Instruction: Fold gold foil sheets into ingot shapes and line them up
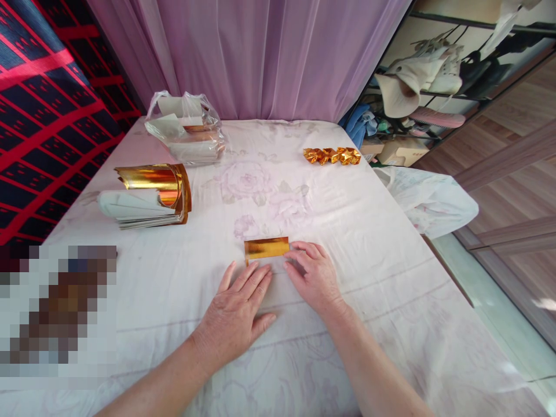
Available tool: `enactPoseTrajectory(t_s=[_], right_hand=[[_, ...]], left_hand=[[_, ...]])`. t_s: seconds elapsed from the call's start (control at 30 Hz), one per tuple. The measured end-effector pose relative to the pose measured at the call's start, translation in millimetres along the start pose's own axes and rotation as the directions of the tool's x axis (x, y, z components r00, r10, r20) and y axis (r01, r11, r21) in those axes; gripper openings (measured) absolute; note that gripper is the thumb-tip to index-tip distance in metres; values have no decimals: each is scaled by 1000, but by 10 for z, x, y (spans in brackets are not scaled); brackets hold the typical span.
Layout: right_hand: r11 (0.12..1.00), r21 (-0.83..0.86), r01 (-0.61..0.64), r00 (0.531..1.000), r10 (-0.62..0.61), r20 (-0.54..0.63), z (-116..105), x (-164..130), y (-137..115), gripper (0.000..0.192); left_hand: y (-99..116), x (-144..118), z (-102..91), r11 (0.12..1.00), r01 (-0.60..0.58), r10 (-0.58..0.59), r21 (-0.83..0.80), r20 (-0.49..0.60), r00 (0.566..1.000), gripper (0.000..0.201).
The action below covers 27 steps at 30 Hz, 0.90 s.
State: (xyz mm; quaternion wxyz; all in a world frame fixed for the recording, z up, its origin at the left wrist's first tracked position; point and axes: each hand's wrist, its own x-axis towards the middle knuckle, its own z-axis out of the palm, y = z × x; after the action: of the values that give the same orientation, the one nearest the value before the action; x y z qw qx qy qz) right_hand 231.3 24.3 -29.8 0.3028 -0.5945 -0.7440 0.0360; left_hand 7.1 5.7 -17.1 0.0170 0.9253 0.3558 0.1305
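Note:
A folded strip of shiny gold paper [266, 247] lies on the flowered tablecloth in front of me. My left hand [237, 313] rests flat, fingers and thumb spread, with its fingertips at the strip's lower edge. At the strip's right end is my right hand [313, 277], its fingers loosely bent and apart, the fingertips touching or just beside the edge. Farther back on the right sits a row of folded gold paper pieces [331, 156]. To the left stands a curled stack of gold and white paper sheets [152, 197].
A clear plastic bag [189, 130] of paper sheets stands at the back left, before a purple curtain [260, 58]. Past the table's right edge are a white plastic bag [438, 200] and a shelf holding shoes and a cap [397, 92]. A blurred patch covers the lower left.

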Motion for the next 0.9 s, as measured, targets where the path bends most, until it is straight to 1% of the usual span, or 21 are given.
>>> enactPoseTrajectory(t_s=[0.17,0.47,0.6,0.8,0.9], right_hand=[[1000,4,-9,1000,9,10,-11,-3,-8,16],[1000,22,12,1000,-12,10,-24,2,-23,19],[1000,25,18,1000,-18,-2,-24,3,-26,19],[1000,22,4,1000,-4,16,-21,1,-26,20],[1000,23,2,1000,-3,15,-21,0,-26,21]], left_hand=[[-4,-4,-8,1000,-16,16,11,15,1000,60],[18,20,-19,1000,22,-22,-3,-11,1000,60],[19,26,-25,1000,17,-17,-1,-19,1000,59],[3,11,-25,1000,-10,10,22,9,1000,59],[5,9,-17,1000,-6,6,24,1,1000,59]])
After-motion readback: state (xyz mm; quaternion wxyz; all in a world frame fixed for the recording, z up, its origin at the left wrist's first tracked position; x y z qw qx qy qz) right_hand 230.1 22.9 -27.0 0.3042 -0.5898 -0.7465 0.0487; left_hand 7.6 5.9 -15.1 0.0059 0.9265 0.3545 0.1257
